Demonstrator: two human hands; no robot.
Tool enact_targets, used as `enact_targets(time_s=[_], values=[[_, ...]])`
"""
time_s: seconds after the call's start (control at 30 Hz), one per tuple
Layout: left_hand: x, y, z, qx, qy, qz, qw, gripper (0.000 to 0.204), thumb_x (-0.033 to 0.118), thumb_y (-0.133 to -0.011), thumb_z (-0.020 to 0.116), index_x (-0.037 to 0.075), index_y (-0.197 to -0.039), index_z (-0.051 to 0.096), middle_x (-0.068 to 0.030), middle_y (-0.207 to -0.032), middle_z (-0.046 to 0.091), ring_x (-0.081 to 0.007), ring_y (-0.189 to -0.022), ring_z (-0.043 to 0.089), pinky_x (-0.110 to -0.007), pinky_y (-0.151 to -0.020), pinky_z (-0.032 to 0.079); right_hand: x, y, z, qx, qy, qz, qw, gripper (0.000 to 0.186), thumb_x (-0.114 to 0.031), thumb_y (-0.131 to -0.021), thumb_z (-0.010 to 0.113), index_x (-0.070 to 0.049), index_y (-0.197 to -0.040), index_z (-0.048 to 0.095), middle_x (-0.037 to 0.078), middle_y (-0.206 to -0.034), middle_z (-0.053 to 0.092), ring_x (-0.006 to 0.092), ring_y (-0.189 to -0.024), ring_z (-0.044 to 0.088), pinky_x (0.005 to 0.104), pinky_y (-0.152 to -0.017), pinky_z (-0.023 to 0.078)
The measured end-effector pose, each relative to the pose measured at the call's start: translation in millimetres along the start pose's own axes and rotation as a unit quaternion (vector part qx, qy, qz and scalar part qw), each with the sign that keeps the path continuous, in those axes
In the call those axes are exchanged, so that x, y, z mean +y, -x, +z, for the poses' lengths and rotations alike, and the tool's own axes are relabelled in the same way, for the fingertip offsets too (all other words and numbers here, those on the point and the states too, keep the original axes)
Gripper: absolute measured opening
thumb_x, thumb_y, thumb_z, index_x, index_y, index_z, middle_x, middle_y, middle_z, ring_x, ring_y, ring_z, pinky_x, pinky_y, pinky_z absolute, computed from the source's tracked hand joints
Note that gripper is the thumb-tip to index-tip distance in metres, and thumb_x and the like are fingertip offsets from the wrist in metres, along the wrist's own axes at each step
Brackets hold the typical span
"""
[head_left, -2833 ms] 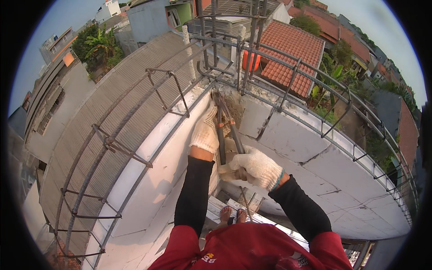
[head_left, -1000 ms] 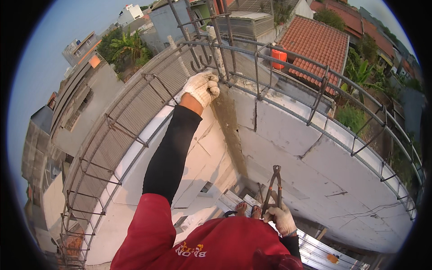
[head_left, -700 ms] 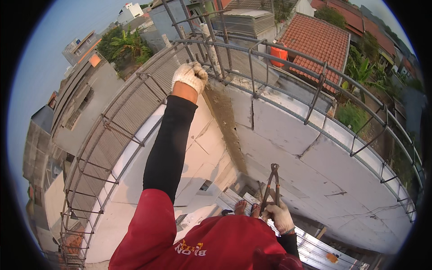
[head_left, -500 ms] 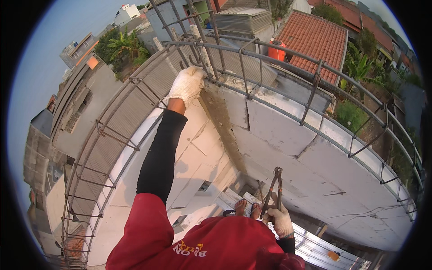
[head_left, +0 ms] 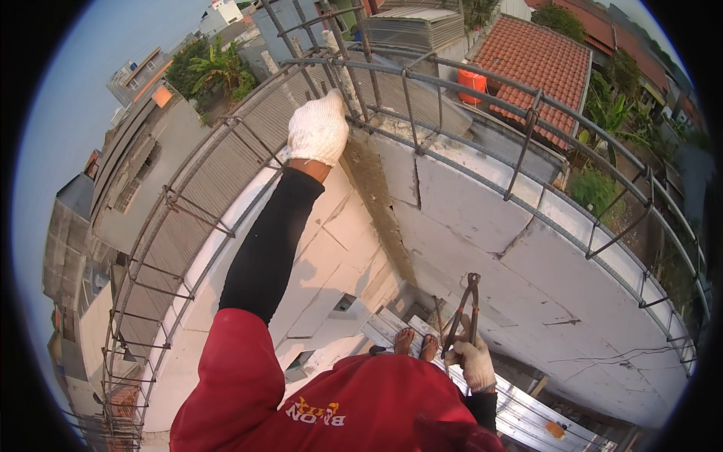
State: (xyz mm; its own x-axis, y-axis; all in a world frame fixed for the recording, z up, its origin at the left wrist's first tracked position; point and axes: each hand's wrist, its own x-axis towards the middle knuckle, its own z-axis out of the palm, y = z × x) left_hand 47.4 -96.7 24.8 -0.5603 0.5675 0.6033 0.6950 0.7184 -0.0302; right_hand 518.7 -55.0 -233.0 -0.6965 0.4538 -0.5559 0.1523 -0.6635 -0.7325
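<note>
My left hand (head_left: 319,129), in a white knit glove, is curled closed at the wall corner, beside the upright steel bars (head_left: 367,60). Its fingers are turned away, so whatever they grip is hidden. Low on the right, my right hand (head_left: 476,363), also gloved, holds long-handled pincers (head_left: 473,290) by the handles, jaws pointing up and slightly parted. A rebar cage (head_left: 520,154) runs along the tops of both pale block walls (head_left: 474,211) and meets at this corner. Rough grey mortar (head_left: 367,177) fills the joint below my left hand.
My sandalled feet (head_left: 404,341) stand on narrow metal planks (head_left: 516,407) well below the wall top. Outside the walls lie a corrugated roof (head_left: 252,113), a red tiled roof (head_left: 536,79) and an orange tank (head_left: 472,84). Bars project beyond the cage at the corner.
My left hand has turned so that its back faces me, and sits slightly lower beside the corner bars. The pincers stay in my right hand, shifted slightly. The view has tilted a little.
</note>
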Motion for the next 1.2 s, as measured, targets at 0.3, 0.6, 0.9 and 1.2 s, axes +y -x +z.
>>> enact_targets(time_s=[0.3, 0.6, 0.9, 1.2], values=[[-42, -7, -8, 0.017, -0.096, 0.005, 0.995, 0.021, 0.018, -0.093, 0.059, 0.005, -0.095, 0.076, -0.0235, -0.091, 0.076, -0.0435, -0.09, 0.075, -0.055, -0.077, 0.059, 14, 6, -15, 0.001, 0.019, 0.029, 0.999, 0.071, -0.006, -0.09, 0.058, 0.0, -0.159, 0.044, 0.009, -0.087, 0.071, 0.0171, -0.071, 0.067, 0.0305, -0.067, 0.058], [8, 2, -3, 0.026, -0.019, 0.048, 0.998, 0.02, 0.023, -0.097, 0.06, 0.006, -0.098, 0.069, -0.0242, -0.088, 0.073, -0.0466, -0.092, 0.071, -0.057, -0.08, 0.056, 22, 1, -27, -0.001, 0.023, 0.021, 1.0, 0.078, -0.004, -0.09, 0.058, 0.0, -0.164, 0.035, 0.015, -0.108, 0.068, 0.0218, -0.074, 0.07, 0.0359, -0.067, 0.061], [-21, 4, -6, -0.03, -0.091, -0.027, 0.995, 0.019, 0.017, -0.091, 0.062, 0.005, -0.096, 0.075, -0.0258, -0.093, 0.075, -0.0455, -0.093, 0.074, -0.055, -0.081, 0.059, 25, -2, -33, 0.004, 0.028, 0.032, 0.999, 0.079, -0.004, -0.089, 0.057, -0.002, -0.165, 0.034, 0.017, -0.112, 0.071, 0.0205, -0.075, 0.069, 0.0351, -0.069, 0.063], [-33, -7, 1, -0.044, -0.039, -0.113, 0.992, 0.026, 0.024, -0.092, 0.063, 0.007, -0.105, 0.078, -0.025, -0.107, 0.076, -0.0446, -0.105, 0.073, -0.055, -0.092, 0.058, 13, 20, -22, 0.035, 0.042, 0.006, 0.998, 0.08, -0.006, -0.088, 0.058, -0.003, -0.165, 0.037, 0.013, -0.106, 0.072, 0.0195, -0.074, 0.069, 0.0342, -0.069, 0.062]])
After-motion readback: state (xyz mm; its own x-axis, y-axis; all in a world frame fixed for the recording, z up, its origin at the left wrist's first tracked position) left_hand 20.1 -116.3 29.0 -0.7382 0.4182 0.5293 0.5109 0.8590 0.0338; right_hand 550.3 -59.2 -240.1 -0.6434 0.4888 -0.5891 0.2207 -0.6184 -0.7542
